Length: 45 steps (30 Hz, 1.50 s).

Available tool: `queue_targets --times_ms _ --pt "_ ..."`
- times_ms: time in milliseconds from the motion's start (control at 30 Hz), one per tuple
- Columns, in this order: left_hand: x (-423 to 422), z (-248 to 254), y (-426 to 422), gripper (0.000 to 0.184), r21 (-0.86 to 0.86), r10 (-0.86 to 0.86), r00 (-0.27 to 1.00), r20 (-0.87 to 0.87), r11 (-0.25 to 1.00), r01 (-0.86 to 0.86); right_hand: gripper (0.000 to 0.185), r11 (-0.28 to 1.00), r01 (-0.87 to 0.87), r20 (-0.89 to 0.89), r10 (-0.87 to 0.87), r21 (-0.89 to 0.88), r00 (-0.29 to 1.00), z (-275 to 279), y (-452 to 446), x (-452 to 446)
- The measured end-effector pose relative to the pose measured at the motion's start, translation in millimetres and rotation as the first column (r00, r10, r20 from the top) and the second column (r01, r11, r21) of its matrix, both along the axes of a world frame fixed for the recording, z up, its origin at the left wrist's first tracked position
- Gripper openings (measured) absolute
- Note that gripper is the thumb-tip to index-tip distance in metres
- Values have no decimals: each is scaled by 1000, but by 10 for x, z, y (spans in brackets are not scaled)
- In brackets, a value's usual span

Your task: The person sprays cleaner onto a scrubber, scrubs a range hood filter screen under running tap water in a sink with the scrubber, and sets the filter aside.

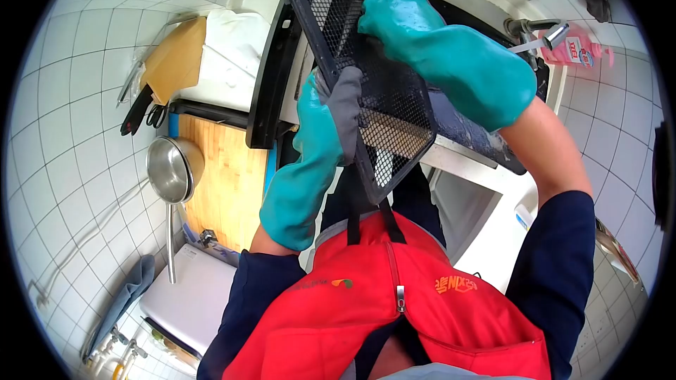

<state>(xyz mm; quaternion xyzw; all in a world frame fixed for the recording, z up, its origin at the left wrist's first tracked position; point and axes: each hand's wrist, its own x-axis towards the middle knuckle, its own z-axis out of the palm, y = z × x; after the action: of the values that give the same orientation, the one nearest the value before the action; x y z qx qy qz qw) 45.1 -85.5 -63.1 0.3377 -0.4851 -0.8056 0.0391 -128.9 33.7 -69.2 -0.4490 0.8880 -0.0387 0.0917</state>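
Observation:
A black wire-mesh tray (394,123) with a solid rim is tilted up in front of me over the sink area. My left hand (324,109), in a teal rubber glove, is closed on the tray's left rim. Something dark grey covers its finger side; whether cloth or part of the glove, I cannot tell. My right hand (398,21), also teal-gloved, is curled closed against the mesh near the tray's upper part. What it holds, if anything, is hidden.
A tap (556,34) and a pink bottle (577,51) stand right of the sink. On the left are a steel saucepan (169,169), a wooden cutting board (218,183), a knife block (176,56) with black-handled tools, and a white appliance lid (190,295).

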Motion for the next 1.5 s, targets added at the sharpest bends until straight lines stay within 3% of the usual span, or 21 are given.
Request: queue_targets --times_ms 133,200,267,367,467,567,600,667,700,767,833,900,933,1000,1100,1200,1300,1333,1367,1467,1500 --pt "3 -2 -109 27 -93 -65 994 87 993 73 23 995 -58 17 60 -78 998 -56 -52 -15" --pt "40 -173 -178 26 -106 -51 999 -3 993 50 21 992 -43 26 46 -115 999 -164 36 4" --pt "24 -189 -231 25 -113 -33 995 -90 993 22 22 897 122 -22 -145 -425 989 -339 276 37" --pt "34 -100 -284 22 -55 22 1000 -15 998 -23 23 897 273 45 -274 -347 961 -317 495 131" --pt "22 -176 -382 19 -258 -41 999 6 965 41 26 888 337 88 -326 -313 941 -248 604 206" --pt "-120 144 -390 22 -229 -123 992 30 965 126 31 880 345 123 -322 -327 939 -244 528 234" --pt "-385 519 -342 21 -19 2 936 353 1000 4 33 878 316 112 -295 -359 949 -215 446 249" --pt "-442 608 -254 21 137 44 758 651 975 -174 37 896 246 40 -249 -370 968 -101 228 250" --pt "-245 387 -225 21 50 27 924 381 997 -50 32 903 228 -8 -248 -364 969 -115 121 233" --pt "-51 200 -225 21 -76 -45 996 74 996 50 22 936 189 -38 -209 -297 977 -52 8 180" --pt "1 157 -216 20 -233 -61 998 28 970 66 20 932 104 -38 -125 -347 991 -81 -21 129" --pt "17 182 -218 22 -153 -73 997 38 985 78 19 898 -48 -48 30 -437 998 -194 -10 46" --pt "27 194 -219 23 -113 -79 996 43 990 84 20 907 67 73 -40 -415 996 -308 -79 58" --pt "134 60 -306 23 -172 -161 986 -33 973 153 20 930 96 109 -60 -355 992 -195 -163 39" --pt "213 109 -407 28 -269 -132 991 -37 956 117 19 927 49 23 -43 -372 999 -112 -61 148" --pt "372 172 -711 33 -324 -78 993 -87 945 46 19 848 277 73 -274 -452 959 -177 380 432" --pt "321 848 -765 37 -296 -266 962 -59 925 237 22 715 526 233 -474 -460 849 -320 963 717" --pt "246 946 -541 40 -181 -50 987 -154 983 22 22 730 605 329 -513 -317 793 -458 1172 792" --pt "169 1019 -523 40 -184 -67 984 -165 982 36 22 725 667 424 -558 -170 714 -560 1288 877" --pt "-102 1311 -365 33 -232 -219 965 -144 955 182 24 608 771 523 -603 -188 603 -369 1452 1055" --pt "-279 1478 -249 33 -339 -308 950 -40 899 278 24 603 773 521 -604 -197 603 -371 1494 1083"
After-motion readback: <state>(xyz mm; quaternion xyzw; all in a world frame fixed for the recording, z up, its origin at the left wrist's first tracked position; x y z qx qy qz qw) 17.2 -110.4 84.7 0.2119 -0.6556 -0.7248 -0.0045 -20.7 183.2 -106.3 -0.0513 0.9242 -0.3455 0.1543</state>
